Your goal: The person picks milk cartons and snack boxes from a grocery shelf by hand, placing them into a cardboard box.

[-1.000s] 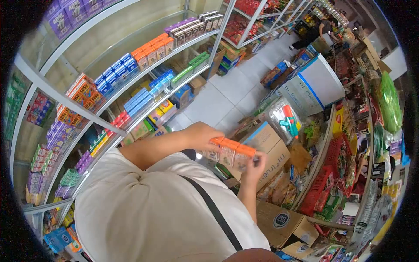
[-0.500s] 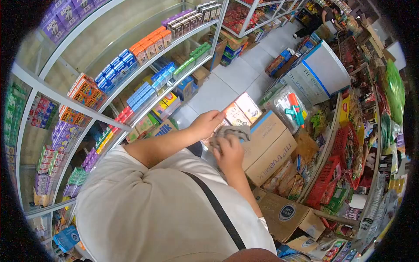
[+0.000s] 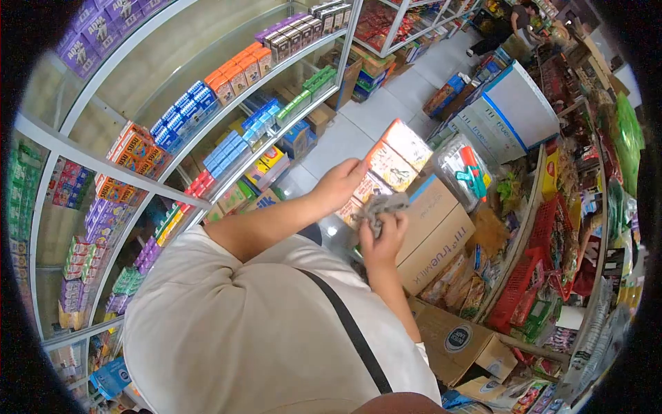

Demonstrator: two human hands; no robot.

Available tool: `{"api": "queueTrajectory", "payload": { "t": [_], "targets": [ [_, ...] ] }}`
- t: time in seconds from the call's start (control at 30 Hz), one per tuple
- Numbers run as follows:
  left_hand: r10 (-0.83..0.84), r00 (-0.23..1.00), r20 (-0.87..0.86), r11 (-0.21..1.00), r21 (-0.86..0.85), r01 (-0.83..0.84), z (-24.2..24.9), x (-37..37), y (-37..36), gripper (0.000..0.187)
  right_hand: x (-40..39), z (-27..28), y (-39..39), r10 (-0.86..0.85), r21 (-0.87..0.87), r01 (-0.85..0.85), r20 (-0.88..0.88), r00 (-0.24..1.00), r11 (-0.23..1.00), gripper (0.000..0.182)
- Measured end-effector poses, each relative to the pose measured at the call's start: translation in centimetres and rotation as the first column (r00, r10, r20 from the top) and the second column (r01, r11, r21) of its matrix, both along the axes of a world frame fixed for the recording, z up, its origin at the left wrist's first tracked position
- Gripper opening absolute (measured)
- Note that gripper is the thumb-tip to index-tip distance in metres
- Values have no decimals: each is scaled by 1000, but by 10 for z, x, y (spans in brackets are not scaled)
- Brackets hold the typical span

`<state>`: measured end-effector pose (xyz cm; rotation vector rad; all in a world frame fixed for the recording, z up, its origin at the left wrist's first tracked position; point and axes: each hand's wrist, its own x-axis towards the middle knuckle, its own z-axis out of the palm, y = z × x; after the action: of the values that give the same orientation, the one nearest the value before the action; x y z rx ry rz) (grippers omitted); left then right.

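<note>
My left hand (image 3: pixel 343 185) grips the left edge of a pack of drink cartons (image 3: pixel 398 160), its white, orange and yellow printed faces turned up toward me. The fingers beneath the pack are hidden. In my right hand (image 3: pixel 385 241) is a bunched grey cloth (image 3: pixel 383 205), which lies over the pack's lower right part. Just to the right of that hand stands a brown TH true Milk cardboard box (image 3: pixel 436 231).
Glass shelves (image 3: pixel 227 110) with rows of small drink cartons curve along my left. A red and green toy water gun (image 3: pixel 470 176) in packaging lies beyond the box. Red baskets (image 3: pixel 517 290) line the right side. Another person (image 3: pixel 520 21) is at the far end of the aisle.
The pack has come up and to the right, with more of its printed face showing. My right hand and the cloth have shifted to the right, and the cloth is more bunched.
</note>
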<state>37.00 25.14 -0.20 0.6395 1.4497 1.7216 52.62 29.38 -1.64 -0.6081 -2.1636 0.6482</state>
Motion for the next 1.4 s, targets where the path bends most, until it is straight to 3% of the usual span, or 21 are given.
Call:
{"api": "queueTrajectory", "payload": {
  "t": [0.07,0.13,0.2,0.27,0.3,0.4,0.5,0.53,0.6,0.67,0.83,1.0,1.4],
  "targets": [
    [-103,948,-300,990,-123,68,10,-5,-5,43,-14,15,23,-47,61,45,37,998,997,24],
    [-285,796,-534,939,-322,120,27,-9,-9,43,-28,33,54,-148,152,148,-10,989,977,23],
    [-321,779,-538,932,-326,159,30,-3,-9,38,-35,48,62,-163,235,159,-5,987,959,22],
    [-224,825,-519,962,-253,102,15,-10,-3,38,-44,56,57,-101,303,76,68,993,950,21],
    [-202,831,-518,964,-256,75,13,-16,0,37,-44,55,47,-44,220,-1,199,979,976,25],
    [-107,842,-528,970,-243,-30,19,-51,6,35,-52,37,29,272,244,-307,166,948,920,26],
    [44,811,-584,970,-171,-176,36,-106,2,37,-61,30,35,383,31,-405,265,885,914,29],
    [104,781,-616,967,-122,-225,37,-132,-1,41,-62,22,42,352,18,-367,244,904,930,29],
    [71,595,-801,866,-246,-435,70,-175,-16,40,-55,8,67,286,-10,-290,207,936,957,29],
    [-23,275,-961,704,-211,-678,74,-227,-33,43,-41,6,81,177,-82,-162,215,961,983,25],
    [-155,288,-945,509,-327,-796,89,-315,-76,53,-5,-32,110,-38,-105,66,252,967,992,18],
    [-269,300,-915,337,-381,-861,90,-350,-86,53,14,-55,115,-76,-170,127,280,957,977,18],
    [-315,324,-892,332,-423,-843,59,-379,-81,53,15,-58,119,-140,-192,204,304,942,960,18]
  ]
}}
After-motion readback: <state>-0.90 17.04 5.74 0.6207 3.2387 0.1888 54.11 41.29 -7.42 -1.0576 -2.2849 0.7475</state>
